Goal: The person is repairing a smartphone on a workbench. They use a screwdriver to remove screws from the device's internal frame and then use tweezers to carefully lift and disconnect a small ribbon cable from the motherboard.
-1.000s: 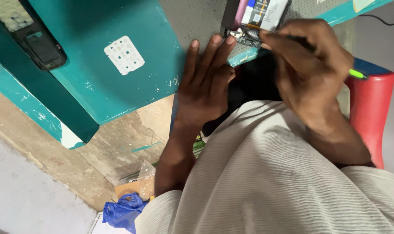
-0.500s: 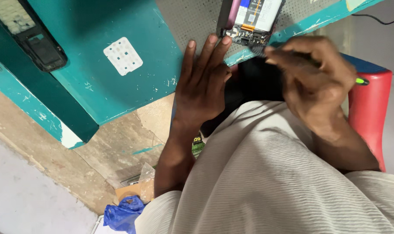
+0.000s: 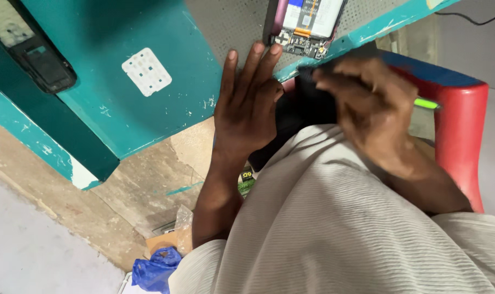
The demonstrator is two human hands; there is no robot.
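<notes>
At centre frame the left hand (image 3: 247,109) lies flat, fingers straight and close together, tips just below the opened phone (image 3: 307,24) at the top edge. The right hand (image 3: 367,103), right of centre, is curled and blurred; it may be pinching a green-tipped tool (image 3: 426,103), though I cannot tell. The phone rests on a teal workbench (image 3: 149,120) above bare concrete floor (image 3: 51,250); a red stool (image 3: 460,130) stands at right.

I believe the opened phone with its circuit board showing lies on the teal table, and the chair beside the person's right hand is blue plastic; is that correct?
Not quite: the head view shows the plastic chair beside the right hand is red, with only a blue patch on top. The rest holds: the opened phone with its circuit board showing does lie on the teal table, just above the left hand.
</notes>
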